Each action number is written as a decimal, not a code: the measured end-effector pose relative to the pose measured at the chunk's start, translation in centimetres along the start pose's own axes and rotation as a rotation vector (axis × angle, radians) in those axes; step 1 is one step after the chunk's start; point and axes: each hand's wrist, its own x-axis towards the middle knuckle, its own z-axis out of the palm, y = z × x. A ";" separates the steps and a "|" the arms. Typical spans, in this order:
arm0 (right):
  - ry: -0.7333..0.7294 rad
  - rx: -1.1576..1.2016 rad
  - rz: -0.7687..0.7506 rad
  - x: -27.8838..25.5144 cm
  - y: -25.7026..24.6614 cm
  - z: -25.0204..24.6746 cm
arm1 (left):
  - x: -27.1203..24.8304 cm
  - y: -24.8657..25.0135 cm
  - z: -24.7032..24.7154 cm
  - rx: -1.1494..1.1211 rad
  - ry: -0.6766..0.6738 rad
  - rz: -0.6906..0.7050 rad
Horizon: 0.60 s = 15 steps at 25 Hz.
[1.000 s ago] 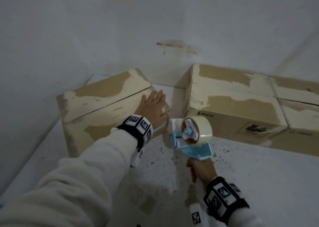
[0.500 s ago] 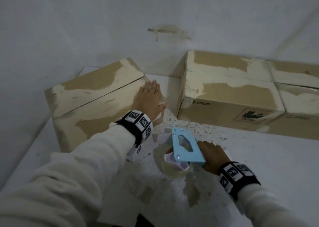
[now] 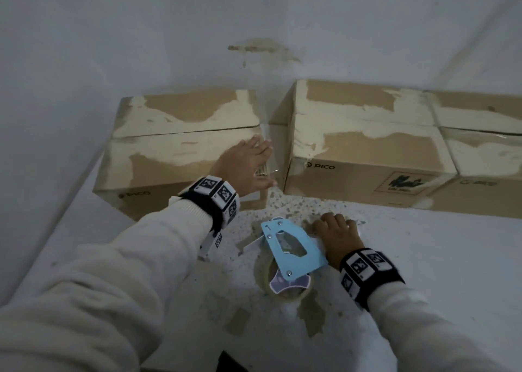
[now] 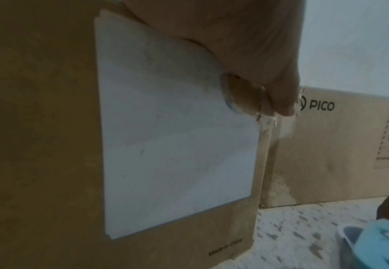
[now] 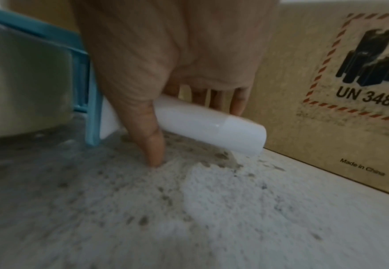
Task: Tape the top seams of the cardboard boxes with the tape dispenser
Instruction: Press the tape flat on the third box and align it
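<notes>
- Under the right hand (image 3: 336, 237): white handle (image 5: 208, 125) of the tape dispenser (image 3: 292, 250), lying on the speckled white floor (image 3: 423, 258); fingers curled loosely over the handle, thumb tip (image 5: 155, 160) down on the floor beside it
- Dispenser lies on its side, blue plate (image 3: 293, 246) facing up, just left of the right hand and touching it at the handle; tape roll (image 3: 282, 289) sits nearer the person than the hand, against the floor
- Left hand (image 3: 245, 168): flat, fingers straight and together, pressed on the right end of the left box (image 3: 175, 151), over its top edge and down the side; holds nothing that can be made out
- Wrist view of the left hand shows a blank white label (image 4: 172, 127) on that box's side below the palm, and clear tape crumpled at the box corner near the fingertips
- Seam of the left box runs away leftward from the left hand's fingertips
- Middle box (image 3: 364, 148), marked PICO, stands beyond the right hand, well apart from the dispenser; right of the left hand with a narrow gap between boxes
- Third box (image 3: 485, 151) farther right of the right hand, touching the middle box
- Both wrists carry black bands with square markers; pale sleeves
</notes>
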 end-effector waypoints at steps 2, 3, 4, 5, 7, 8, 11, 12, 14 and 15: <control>-0.064 0.080 0.013 0.0 0.4 -0.4 | -0.1 -0.1 0.0 0.022 -0.008 0.006; -0.107 0.128 0.010 -0.1 0.5 -0.7 | -0.1 -0.1 0.0 0.031 -0.020 0.007; -0.129 0.175 0.000 -0.1 0.6 -1.0 | -0.1 0.0 0.0 0.028 -0.035 0.005; -0.120 0.222 -0.012 0.1 0.5 -1.5 | -0.2 0.0 -0.1 0.005 -0.041 0.000; 0.026 0.385 -0.023 0.8 -0.6 -2.8 | -0.6 -0.2 -0.2 -0.094 -0.010 -0.033; 0.168 0.490 -0.029 1.3 -1.6 -3.8 | -1.0 -0.5 -0.4 -0.151 0.019 -0.058; 0.673 0.667 -0.067 2.9 -5.6 -7.8 | -3.1 -2.0 -1.0 -0.256 0.128 -0.156; 0.789 0.683 -0.079 3.5 -7.1 -9.3 | -4.2 -2.9 -1.3 -0.271 0.180 -0.188; 0.815 0.718 -0.101 4.9 -9.5 -11.3 | -6.5 -5.2 -1.7 -0.290 0.281 -0.254; 0.741 0.707 -0.099 5.6 -10.5 -11.8 | -7.7 -6.7 -1.9 -0.290 0.335 -0.287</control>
